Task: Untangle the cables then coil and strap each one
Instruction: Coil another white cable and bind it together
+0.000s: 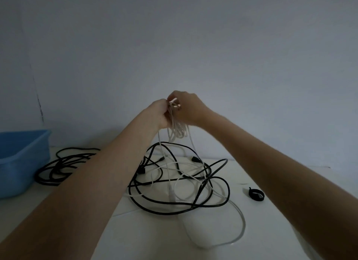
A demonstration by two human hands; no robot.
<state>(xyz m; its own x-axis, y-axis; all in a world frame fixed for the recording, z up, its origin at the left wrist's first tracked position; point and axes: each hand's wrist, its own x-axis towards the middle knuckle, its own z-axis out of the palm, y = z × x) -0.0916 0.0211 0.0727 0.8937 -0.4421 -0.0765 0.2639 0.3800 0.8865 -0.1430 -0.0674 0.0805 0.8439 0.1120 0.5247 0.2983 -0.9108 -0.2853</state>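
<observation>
Both my hands are raised above the white table, close together. My left hand grips a bunch of white cable loops at the top. My right hand pinches the same white cable next to it. White strands hang from the loops down into a tangle of black cables and white cable lying on the table. One long white loop trails toward the near edge. A separate black cable bundle lies at the left.
A blue plastic bin stands at the table's left edge. A small black strap, curled into a ring, lies at the right. A plain wall rises behind the table.
</observation>
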